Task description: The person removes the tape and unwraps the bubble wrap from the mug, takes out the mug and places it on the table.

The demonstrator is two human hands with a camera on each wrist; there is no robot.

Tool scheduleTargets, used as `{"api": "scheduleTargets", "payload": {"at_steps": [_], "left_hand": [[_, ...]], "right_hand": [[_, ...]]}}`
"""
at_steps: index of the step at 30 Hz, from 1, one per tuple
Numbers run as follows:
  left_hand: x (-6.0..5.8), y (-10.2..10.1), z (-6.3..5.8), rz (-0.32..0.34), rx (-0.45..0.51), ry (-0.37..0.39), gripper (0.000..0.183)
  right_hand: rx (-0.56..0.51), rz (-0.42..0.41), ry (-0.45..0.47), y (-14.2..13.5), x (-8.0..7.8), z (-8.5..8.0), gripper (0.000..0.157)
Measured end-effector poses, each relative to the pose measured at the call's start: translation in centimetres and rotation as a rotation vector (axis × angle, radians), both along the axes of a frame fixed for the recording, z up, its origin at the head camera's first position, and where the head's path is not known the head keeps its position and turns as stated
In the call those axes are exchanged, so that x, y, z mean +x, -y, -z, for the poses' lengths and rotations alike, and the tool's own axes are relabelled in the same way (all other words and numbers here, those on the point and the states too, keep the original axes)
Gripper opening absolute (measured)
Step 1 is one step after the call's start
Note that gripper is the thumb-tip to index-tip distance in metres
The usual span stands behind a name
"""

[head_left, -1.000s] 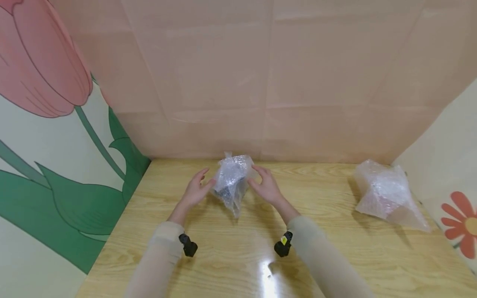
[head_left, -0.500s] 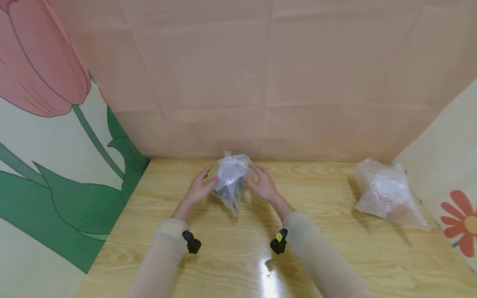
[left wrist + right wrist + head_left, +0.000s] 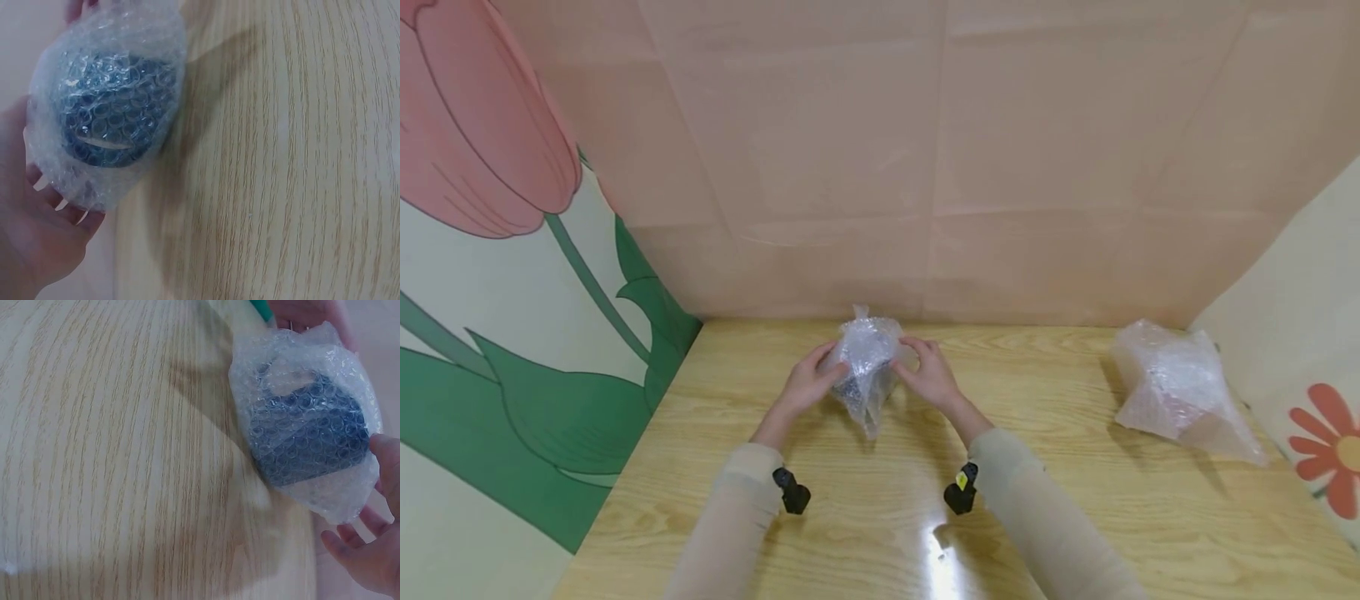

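Observation:
A bubble-wrapped bundle (image 3: 868, 367) stands at the back middle of the table, with a dark thing showing through the clear wrap. What the dark thing is cannot be made out. My left hand (image 3: 805, 385) holds the bundle's left side, thumb in front and fingers reaching round behind. On the opposite side my right hand (image 3: 931, 379) grips it between thumb and fingers. In the left wrist view the dark shape in the bundle (image 3: 115, 109) looks rounded; in the right wrist view the bundle (image 3: 309, 431) shows a straighter dark lower edge. Some fingertips are hidden by the wrap.
A second bubble-wrapped bundle (image 3: 1180, 387), with something pinkish inside, lies at the right of the wooden table (image 3: 865, 533). Behind the table rises a pinkish-brown backdrop (image 3: 880, 167). Walls with painted flowers flank both sides.
My left hand has moved right and closed in on the bundle, its thumb now over the wrap. The right hand has shifted slightly left against it. The bundle has barely moved.

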State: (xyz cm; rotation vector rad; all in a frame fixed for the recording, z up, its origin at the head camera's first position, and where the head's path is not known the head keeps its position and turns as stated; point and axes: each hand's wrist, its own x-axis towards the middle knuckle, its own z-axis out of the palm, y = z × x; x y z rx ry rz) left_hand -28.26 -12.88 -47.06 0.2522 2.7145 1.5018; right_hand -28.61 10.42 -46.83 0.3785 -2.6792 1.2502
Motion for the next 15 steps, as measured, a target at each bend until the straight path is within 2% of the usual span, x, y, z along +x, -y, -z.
{"api": "scheduleTargets", "payload": {"at_steps": [15], "left_hand": [[0.58, -0.18, -0.18, 0.006, 0.033, -0.002, 0.058]], "right_hand": [[-0.042, -0.017, -0.005, -0.06, 0.18, 0.01, 0.046]]}}
